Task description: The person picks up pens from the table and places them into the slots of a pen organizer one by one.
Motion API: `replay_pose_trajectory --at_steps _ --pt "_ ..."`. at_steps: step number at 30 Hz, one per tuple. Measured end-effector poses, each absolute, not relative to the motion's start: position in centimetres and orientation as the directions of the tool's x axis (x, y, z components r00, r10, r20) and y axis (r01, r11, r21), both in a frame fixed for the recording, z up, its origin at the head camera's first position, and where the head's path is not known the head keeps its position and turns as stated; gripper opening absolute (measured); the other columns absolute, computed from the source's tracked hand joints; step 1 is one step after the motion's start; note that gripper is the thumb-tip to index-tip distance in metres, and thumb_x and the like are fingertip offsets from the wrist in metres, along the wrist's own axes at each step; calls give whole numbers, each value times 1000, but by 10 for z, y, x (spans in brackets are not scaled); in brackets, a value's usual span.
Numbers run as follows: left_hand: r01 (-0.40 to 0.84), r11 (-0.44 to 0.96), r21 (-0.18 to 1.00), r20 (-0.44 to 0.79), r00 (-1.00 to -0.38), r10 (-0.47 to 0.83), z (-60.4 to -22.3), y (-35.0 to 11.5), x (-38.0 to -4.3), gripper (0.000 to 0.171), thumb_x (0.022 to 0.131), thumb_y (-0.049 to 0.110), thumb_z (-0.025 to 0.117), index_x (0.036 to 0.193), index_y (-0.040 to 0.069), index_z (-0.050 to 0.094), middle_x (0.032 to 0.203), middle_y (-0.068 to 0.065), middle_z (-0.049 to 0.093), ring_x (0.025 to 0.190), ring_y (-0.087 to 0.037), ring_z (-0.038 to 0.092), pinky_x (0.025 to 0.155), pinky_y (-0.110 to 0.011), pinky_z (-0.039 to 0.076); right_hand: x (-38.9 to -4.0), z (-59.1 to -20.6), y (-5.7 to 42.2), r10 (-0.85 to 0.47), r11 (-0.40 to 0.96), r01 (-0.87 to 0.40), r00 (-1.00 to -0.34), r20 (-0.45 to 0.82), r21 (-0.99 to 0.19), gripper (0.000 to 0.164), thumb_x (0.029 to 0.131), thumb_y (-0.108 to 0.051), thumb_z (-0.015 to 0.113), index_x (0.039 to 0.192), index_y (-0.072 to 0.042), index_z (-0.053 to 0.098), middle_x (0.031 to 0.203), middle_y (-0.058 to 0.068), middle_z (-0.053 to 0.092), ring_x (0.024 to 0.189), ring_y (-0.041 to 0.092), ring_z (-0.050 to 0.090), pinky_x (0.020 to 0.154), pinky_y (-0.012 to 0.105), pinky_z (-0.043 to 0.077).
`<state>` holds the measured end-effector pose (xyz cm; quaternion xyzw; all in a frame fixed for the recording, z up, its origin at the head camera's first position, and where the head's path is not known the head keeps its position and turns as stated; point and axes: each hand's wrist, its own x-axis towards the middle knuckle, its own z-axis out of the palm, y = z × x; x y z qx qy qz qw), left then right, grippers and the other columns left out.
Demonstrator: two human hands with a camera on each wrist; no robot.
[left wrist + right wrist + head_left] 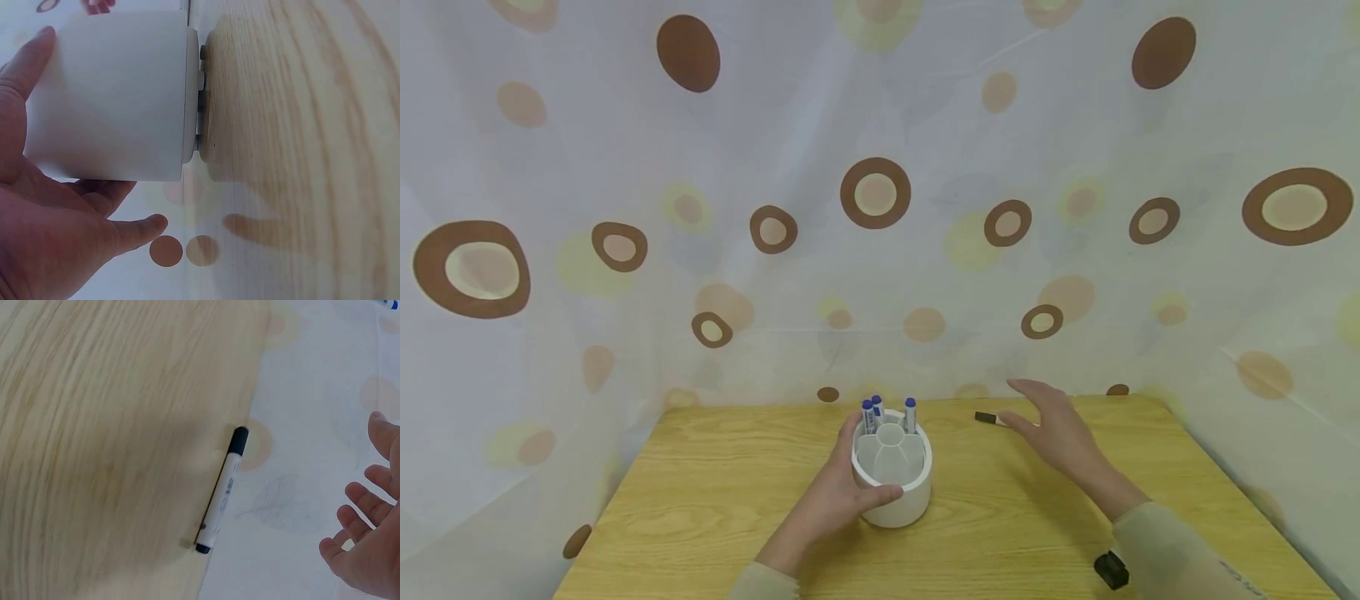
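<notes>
A round white pen holder (904,502) with several compartments stands on the wooden table, and three blue-capped markers (910,417) rise from its back sections. My left hand (835,492) grips the holder around its left side, thumb across the front. The left wrist view shows the plain holder wall (112,94) against that hand (62,231). Near the table's far edge lies a white marker with a black cap (220,494). Above and beside it hovers my right hand (1063,433), fingers extended and holding nothing; in the right wrist view this hand (369,537) is apart from the marker.
The wooden table (715,492) ends at a white curtain (925,275) patterned with brown and yellow circles, which also runs along both sides. A small black object (1111,570) shows beside the right sleeve (1172,550).
</notes>
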<state>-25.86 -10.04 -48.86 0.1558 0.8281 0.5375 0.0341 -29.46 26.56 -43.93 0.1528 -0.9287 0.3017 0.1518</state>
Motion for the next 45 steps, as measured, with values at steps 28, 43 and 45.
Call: replay_pose_trajectory --at_steps 28,43,45 --pt "221 369 903 109 -948 300 -487 -102 -258 127 84 35 99 176 29 12 171 -18 41 149 -47 48 122 -75 33 -303 -479 338 -101 862 -218 -959 266 -458 67 112 -36 69 160 5 48 160 37 46 144 64 39 112 81 37" --pt "226 356 907 115 -945 305 -489 -101 -259 127 84 35 100 176 27 12 169 -19 43 147 -46 50 122 -74 34 -307 -494 355 -127 851 -194 -978 166 -487 71 114 -38 63 160 12 44 159 43 42 143 68 38 111 81 37" --pt "229 350 908 119 -944 309 -489 -101 -259 126 84 34 99 176 27 12 169 -18 44 147 -45 50 122 -73 34 -308 -496 357 -134 837 -191 -980 147 -512 71 115 -37 62 161 13 42 160 44 41 144 67 38 111 81 37"
